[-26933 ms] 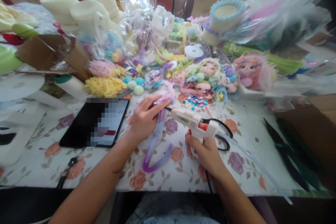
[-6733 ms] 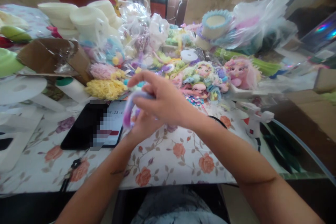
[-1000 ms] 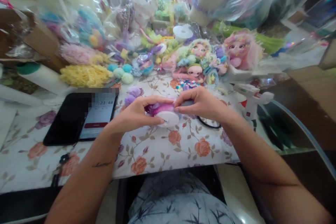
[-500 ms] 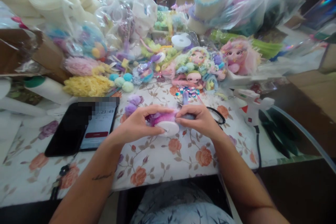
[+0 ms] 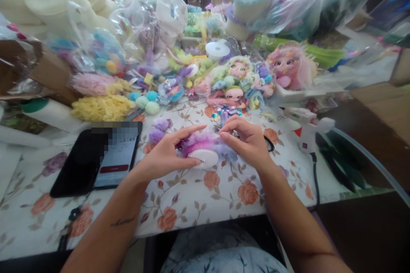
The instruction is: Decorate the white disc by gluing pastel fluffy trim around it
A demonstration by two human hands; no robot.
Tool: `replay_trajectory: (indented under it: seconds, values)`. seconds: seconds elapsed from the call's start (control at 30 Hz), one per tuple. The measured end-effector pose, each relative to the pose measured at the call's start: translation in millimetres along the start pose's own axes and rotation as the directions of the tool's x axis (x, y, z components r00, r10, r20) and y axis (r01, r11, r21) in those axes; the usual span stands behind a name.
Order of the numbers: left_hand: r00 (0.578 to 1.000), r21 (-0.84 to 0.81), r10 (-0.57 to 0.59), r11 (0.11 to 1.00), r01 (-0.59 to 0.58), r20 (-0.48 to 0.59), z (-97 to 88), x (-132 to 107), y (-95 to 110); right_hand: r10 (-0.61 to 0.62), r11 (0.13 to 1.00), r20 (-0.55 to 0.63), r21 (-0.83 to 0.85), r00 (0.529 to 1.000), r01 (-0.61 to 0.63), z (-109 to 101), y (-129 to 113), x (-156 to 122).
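Note:
Above the floral tablecloth, my left hand holds a fluffy pink-and-lilac piece, thumb on its edge and fingers behind. A white oval disc forms its near face. Pale bluish fluff hangs at the piece's right side. There my right hand has thumb and forefinger pinched together; whatever lies between the tips is too small to make out. Behind the hands are iridescent sequins. Purple fluffy balls lie left of the piece.
A phone lies at the left. On the right stands a white glue gun with its cable. Dolls' heads, pompoms, yellow yarn and plastic bags crowd the back. A black loop lies by my right hand.
My right hand has lifted slightly and drawn right, off the white disc's edge, uncovering pale bluish fluff. The left hand keeps its hold, its fingers more spread. The view has shifted slightly.

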State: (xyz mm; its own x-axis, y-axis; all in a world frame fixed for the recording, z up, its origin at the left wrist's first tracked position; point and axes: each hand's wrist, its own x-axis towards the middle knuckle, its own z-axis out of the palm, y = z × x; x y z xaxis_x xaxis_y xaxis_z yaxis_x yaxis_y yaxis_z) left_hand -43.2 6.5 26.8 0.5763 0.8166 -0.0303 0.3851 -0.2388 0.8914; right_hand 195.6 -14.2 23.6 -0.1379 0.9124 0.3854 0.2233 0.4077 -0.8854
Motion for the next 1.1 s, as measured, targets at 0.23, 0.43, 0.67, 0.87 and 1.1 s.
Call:
replay_trajectory:
  seconds: [0.23, 0.43, 0.67, 0.87, 1.1]
  values:
    - [1.000, -0.016, -0.011, 1.000, 0.010, -0.016, 2.0, 0.8, -2.1, 0.048, 0.992, 0.139, -0.118, 0.989, -0.032, 6.4, -2.6, -1.9]
    - [0.999, -0.001, -0.015, 1.000, 0.015, -0.043, 3.1, 1.2, -3.5, 0.166, 0.986, 0.135, -0.017, 0.977, -0.165, 9.0, 2.1, -5.9]
    - [0.999, -0.019, -0.032, 0.999, 0.031, -0.038, 4.6, 1.6, 0.6, 0.241, 0.959, 0.161, 0.111, 0.957, -0.260, 12.7, 9.1, -8.2]
    - [0.997, -0.017, -0.029, 0.999, 0.028, -0.065, 7.8, 1.0, 1.4, 0.194, 0.967, 0.008, 0.164, 0.981, -0.193, 11.0, 11.9, -8.7]
    - [0.990, -0.020, -0.024, 1.000, 0.022, -0.137, 16.4, -0.3, 4.0, 0.136, 0.982, -0.027, 0.139, 0.990, -0.131, 16.3, 4.2, -5.1]
